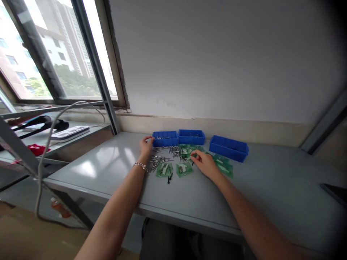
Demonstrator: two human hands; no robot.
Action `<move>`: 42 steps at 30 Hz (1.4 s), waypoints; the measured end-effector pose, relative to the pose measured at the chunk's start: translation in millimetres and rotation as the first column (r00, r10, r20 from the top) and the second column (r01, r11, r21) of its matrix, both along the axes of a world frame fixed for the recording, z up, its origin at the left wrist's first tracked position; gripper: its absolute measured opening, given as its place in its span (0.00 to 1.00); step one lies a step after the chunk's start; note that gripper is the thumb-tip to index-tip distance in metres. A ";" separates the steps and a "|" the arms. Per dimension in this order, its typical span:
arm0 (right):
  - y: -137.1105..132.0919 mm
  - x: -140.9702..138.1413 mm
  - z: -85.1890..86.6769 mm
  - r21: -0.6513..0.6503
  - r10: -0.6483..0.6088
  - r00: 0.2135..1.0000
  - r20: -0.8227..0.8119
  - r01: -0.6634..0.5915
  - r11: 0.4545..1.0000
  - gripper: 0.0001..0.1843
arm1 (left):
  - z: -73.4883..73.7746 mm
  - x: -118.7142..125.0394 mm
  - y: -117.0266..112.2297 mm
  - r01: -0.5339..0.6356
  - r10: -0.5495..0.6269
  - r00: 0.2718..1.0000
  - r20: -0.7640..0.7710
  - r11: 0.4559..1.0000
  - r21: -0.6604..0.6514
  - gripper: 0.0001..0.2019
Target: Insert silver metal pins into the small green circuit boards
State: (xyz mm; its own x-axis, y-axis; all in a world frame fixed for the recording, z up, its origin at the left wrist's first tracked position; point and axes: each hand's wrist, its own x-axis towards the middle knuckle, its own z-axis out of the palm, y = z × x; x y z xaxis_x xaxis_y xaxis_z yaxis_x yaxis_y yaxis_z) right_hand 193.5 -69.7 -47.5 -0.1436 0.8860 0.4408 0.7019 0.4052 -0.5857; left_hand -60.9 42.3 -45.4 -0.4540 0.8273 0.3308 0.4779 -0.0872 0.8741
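Observation:
My left hand is at the left end of a blue bin that has metal pins in it. Its fingers are curled together at the rim; whatever they grip is too small to make out. My right hand is pinched over the green bags, and a short black screw shows under its fingertips. Between the hands lies a loose pile of silver pins. Nearer me are two filled green plastic bags, a left bag and a right bag, with a few black screws beside them.
Behind the bags stands a middle blue bin, with another blue bin to the right. More green bags lie by my right wrist. A power strip and cable sit on the left shelf. A dark flat object is at far right.

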 end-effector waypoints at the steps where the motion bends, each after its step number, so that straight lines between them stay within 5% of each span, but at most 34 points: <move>1: 0.1 0.1 -0.1 0.002 -0.001 1.000 0.002 0.001 1.000 0.06 | 0.9 0.4 -1.2 -0.003 0.002 1.000 -0.029 0.999 -0.040 0.12; 10: 1.3 0.6 -1.6 -0.005 0.006 1.000 0.021 -0.006 1.000 0.06 | 8.6 5.9 -8.3 -0.010 -0.007 0.980 -0.199 0.997 -0.082 0.11; 18: 0.4 -0.2 -0.6 -0.035 0.012 0.999 0.041 -0.010 0.999 0.06 | 19.1 11.9 -13.9 -0.058 0.062 0.967 -0.248 0.998 0.024 0.08; 24: -2.3 -2.9 2.1 -0.091 0.033 0.998 0.052 -0.028 0.995 0.07 | 28.2 27.3 -22.9 0.227 -0.138 0.889 -0.436 0.961 0.159 0.08; 29: -2.4 -3.3 3.6 -0.083 0.016 0.999 0.051 -0.012 0.996 0.06 | 28.4 34.3 -28.2 0.415 -0.367 0.725 -0.583 0.908 -0.056 0.08; 36: -3.3 -4.4 3.8 -0.068 0.031 0.999 0.035 -0.028 0.997 0.06 | 28.9 40.6 -39.1 0.588 -0.726 0.417 -0.547 0.674 -0.446 0.08; 39: -3.7 -4.8 4.0 -0.062 0.022 0.999 0.044 -0.019 0.998 0.06 | 27.1 44.3 -41.3 0.592 -0.740 0.397 -0.543 0.659 -0.465 0.09; 42: -3.8 -4.5 4.1 -0.065 0.028 0.998 0.047 -0.025 0.998 0.06 | 23.6 48.1 -42.7 0.548 -0.690 0.427 -0.584 0.711 -0.440 0.09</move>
